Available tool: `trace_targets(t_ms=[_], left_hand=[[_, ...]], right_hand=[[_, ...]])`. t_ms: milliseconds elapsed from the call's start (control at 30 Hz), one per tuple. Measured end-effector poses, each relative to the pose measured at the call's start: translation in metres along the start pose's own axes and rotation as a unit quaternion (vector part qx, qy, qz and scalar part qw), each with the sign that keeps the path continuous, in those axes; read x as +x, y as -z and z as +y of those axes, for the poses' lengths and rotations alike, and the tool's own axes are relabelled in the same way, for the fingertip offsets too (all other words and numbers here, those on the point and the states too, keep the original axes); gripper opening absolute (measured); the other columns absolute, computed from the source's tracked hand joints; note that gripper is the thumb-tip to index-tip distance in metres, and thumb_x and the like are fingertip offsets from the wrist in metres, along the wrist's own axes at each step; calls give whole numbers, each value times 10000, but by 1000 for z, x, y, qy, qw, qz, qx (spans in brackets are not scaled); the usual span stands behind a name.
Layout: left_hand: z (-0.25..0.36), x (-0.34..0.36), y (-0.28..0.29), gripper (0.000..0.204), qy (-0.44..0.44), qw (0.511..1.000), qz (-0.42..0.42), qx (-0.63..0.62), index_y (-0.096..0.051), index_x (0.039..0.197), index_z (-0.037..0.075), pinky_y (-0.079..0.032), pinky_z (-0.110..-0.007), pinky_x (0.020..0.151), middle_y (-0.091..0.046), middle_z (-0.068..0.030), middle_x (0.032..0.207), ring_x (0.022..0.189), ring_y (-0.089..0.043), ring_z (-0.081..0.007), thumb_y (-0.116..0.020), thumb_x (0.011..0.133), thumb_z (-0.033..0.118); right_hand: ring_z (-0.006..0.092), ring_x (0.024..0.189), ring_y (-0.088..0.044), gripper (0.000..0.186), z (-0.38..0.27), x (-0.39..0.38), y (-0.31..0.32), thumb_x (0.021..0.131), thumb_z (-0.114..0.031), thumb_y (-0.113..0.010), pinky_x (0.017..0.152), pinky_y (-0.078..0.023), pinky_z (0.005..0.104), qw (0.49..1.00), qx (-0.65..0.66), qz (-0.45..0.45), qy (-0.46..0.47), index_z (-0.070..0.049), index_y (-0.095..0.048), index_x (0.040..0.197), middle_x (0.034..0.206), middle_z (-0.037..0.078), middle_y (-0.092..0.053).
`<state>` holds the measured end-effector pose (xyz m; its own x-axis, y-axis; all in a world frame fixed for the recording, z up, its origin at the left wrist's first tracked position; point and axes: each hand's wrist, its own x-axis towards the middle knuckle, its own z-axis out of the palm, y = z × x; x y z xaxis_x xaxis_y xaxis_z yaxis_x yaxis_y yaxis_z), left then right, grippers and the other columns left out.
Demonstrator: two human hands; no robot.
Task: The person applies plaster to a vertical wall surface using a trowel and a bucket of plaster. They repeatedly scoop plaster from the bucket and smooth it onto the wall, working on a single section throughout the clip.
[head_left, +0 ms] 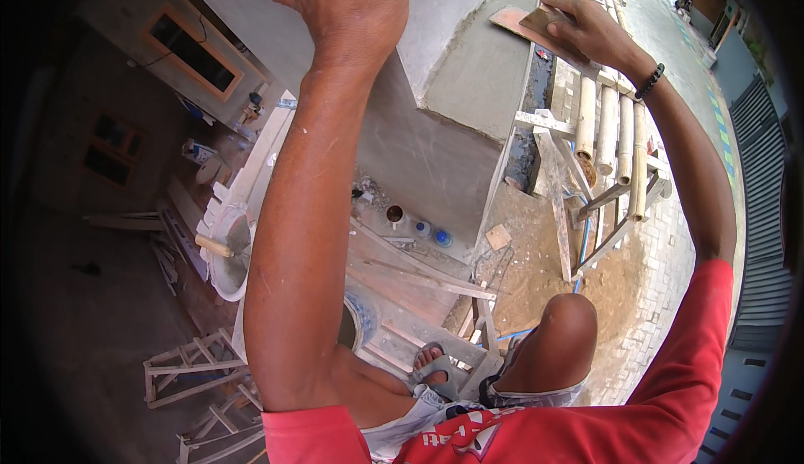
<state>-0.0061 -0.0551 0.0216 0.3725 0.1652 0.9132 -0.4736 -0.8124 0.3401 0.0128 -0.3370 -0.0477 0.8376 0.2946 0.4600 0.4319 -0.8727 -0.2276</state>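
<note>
- right hand point(586, 33) is grasping a float point(511, 20), thumb and fingers closing around the brown block on its back; left hand point(356, 3) is reaching to the top of the view, its fingertips running out of sight, so i cannot tell whether it is holding anything.
- the float is lying across the right edge of the plastered surface point(473, 79), one end overlapping the grey coat; i cannot tell whether its whole underside is touching.
- doing this well is, in my judgement, calling for a nearly flat float with the leading edge barely raised, so that it is smoothing rather than digging.
- pressure is probably needing to be light and even along the right edge, since pushing hard there could be breaking the fresh corner.
- long overlapping strokes are likely serving better than short dabs, especially where the coat is meeting the paler wall point(435, 24) in a ragged line.
- the float is looking thin and flat, its exposed end showing a reddish-orange tint.
- the plastered surface is looking damp and fairly even, with a rough lip showing along its lower edge.
</note>
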Motion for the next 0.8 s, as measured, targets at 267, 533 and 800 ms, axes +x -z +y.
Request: trace_targets(t_ms=[267,533,800], left_hand=[[-4,-1,2,981,-7,1000,-6,13,55,1527,54,-101,-561,1175,-16,-332,1538,1440,-36,-477,-646,843,114],[-1,-1,10,983,17,999,-31,11,48,1529,51,-93,-543,1181,-19,-316,1551,1446,-43,-461,-652,844,136],[-8,-1,0,997,-32,999,-3,10,41,1528,41,-96,-549,1174,-31,-341,1539,1442,-43,-479,-658,822,123]], right_hand=[[375,955,-668,407,-54,-15,1,867,-115,-641,887,-514,403,997,47,-42,46,84,-593,1219,1032,285,-662],[343,871,-683,400,-96,-40,23,888,-114,-618,844,-523,395,976,135,-61,159,73,-586,1240,989,259,-676],[270,952,-684,418,31,21,2,956,-252,-571,921,-528,324,999,-37,-17,-10,-62,-581,1329,1173,195,-658]])
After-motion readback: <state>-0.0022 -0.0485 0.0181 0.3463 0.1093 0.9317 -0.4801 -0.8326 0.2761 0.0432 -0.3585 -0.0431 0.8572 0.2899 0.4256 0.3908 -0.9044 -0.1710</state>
